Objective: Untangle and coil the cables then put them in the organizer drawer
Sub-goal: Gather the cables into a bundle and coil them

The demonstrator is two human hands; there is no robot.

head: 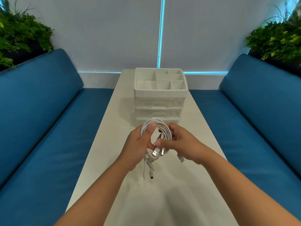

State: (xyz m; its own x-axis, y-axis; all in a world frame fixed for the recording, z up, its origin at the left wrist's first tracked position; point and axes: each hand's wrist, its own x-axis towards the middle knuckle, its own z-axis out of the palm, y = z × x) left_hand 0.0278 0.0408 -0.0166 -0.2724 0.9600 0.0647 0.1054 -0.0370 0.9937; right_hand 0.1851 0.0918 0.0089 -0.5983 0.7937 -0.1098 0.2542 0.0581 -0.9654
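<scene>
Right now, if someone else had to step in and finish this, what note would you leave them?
Left hand: holds the bundle of white cables, thumb over the loops.
Right hand: pinches the same bundle near the USB plugs.
The cables are looped together above the white table; several ends dangle loose.
The organizer stands just behind, both clear drawers shut, top compartments empty.
Done: cables gathered.
Left: separate them, coil each, open a drawer, put them in.
</scene>
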